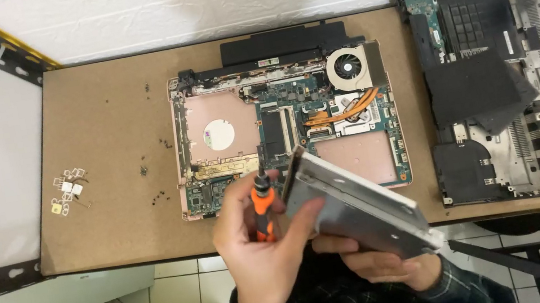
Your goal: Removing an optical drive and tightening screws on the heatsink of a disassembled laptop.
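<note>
Far left on the brown fibreboard bench [110, 200]: small cluster of pale metal brackets [68, 192], loose dark screws [159, 195] scattered beside them. Centre: opened laptop chassis [223, 134], bare green board, round fan [348, 67], copper heat pipes [351, 110]. In front of it, left hand [257, 248] closed around an orange-black screwdriver [263, 204], thumb on a flat grey metal optical drive [359, 206]. Right hand [383, 260] grips the drive from underneath, tilted, held above the bench edge, blocking the chassis's lower right. Far right: black plastic bottom cover [508, 90], inside up.
</note>
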